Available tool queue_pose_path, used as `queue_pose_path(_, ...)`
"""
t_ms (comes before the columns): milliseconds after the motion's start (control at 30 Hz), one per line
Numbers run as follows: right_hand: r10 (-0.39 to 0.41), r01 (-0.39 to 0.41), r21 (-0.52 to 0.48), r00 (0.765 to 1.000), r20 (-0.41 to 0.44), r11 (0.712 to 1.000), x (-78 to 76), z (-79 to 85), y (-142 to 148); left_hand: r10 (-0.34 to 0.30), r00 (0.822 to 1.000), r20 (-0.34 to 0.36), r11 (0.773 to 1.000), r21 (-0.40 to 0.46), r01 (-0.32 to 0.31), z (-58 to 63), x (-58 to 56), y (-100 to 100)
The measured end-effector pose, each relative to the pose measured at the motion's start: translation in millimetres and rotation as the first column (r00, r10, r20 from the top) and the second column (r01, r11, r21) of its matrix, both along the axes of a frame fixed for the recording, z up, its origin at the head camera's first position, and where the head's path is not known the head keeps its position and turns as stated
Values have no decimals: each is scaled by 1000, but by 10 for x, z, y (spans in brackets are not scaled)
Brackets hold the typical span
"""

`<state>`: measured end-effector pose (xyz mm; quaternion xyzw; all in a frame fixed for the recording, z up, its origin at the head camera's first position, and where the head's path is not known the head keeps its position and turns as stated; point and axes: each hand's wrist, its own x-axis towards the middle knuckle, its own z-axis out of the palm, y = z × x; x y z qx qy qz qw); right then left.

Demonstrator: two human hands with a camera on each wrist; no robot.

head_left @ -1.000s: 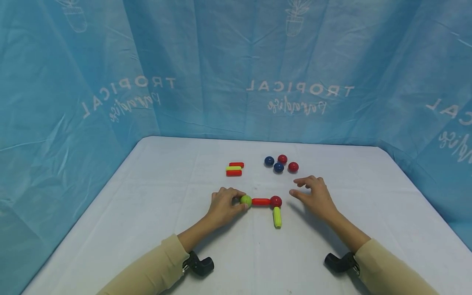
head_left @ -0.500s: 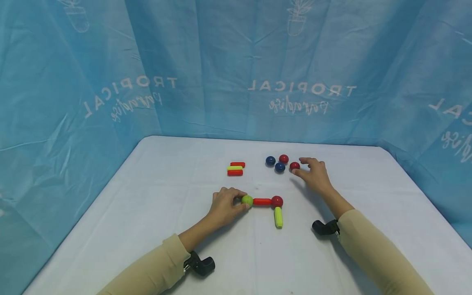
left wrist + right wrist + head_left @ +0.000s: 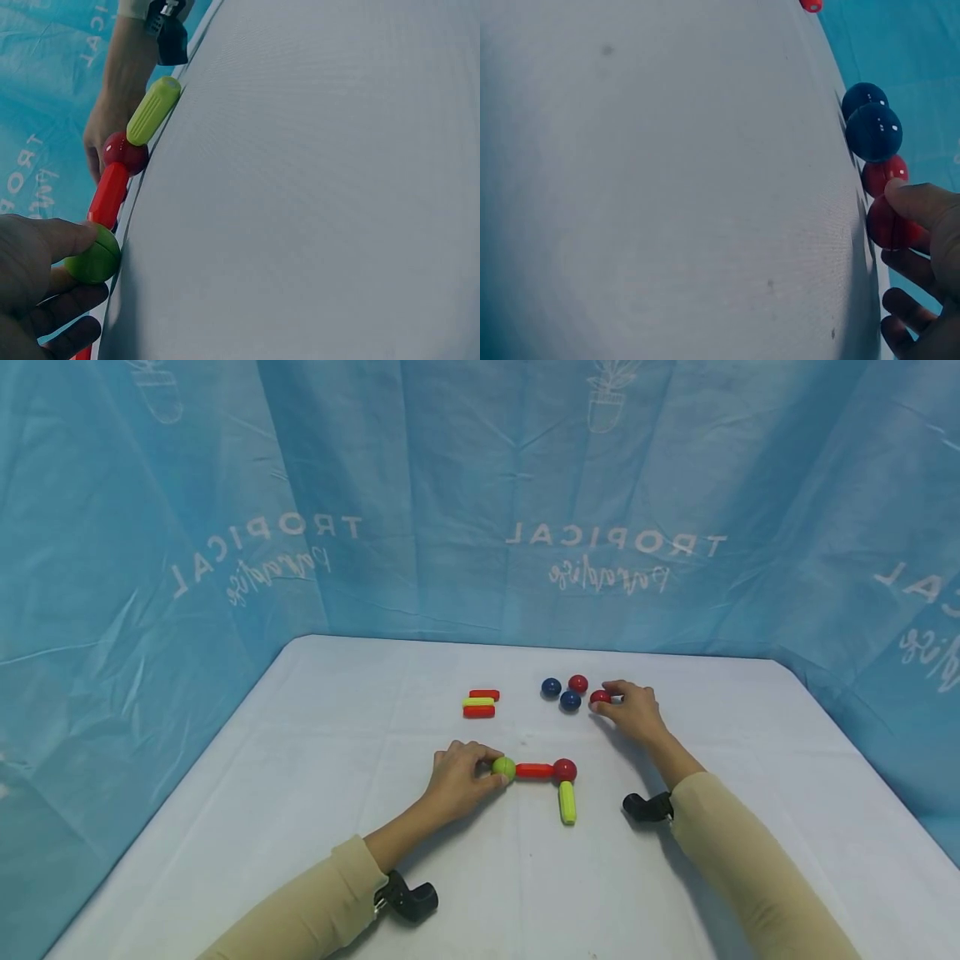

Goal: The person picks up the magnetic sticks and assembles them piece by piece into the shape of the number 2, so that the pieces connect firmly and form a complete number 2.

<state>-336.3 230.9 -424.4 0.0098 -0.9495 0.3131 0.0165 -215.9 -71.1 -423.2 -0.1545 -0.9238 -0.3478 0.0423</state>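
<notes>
My left hand point(image 3: 457, 783) pinches a green ball point(image 3: 93, 256) between thumb and fingers. A red rod point(image 3: 535, 771) runs from that ball to a red ball point(image 3: 565, 770), and a yellow-green rod point(image 3: 567, 803) extends from the red ball toward me, forming an L on the table. Further back on the right, my right hand point(image 3: 632, 710) grips another red ball point(image 3: 890, 223), thumb on its near side. Close beside it sit a second loose red ball point(image 3: 577, 683) and two dark blue balls point(image 3: 551, 687).
Left of the loose balls, two red rods point(image 3: 478, 712) and a yellow-green rod point(image 3: 478, 702) lie side by side. The white-covered table point(image 3: 345, 710) is bordered by a blue printed curtain point(image 3: 450, 593). A black wrist device point(image 3: 408, 899) sits under each forearm.
My right hand has moved away from me to the rear balls, and its thumb and fingers have closed on the nearest red one. The left hand stays on the green ball.
</notes>
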Motion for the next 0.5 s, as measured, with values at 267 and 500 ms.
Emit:
queue_pose_path(267,-12,12,2,1000,15,1000,23,-27,-4,-2,1000,-6,1000,-5,2,-1,1,1)
queue_pose_path(500,12,-12,-36,1000,-1,999,186,9,0,-11,1000,-21,1000,-1,11,-22,-5,-7)
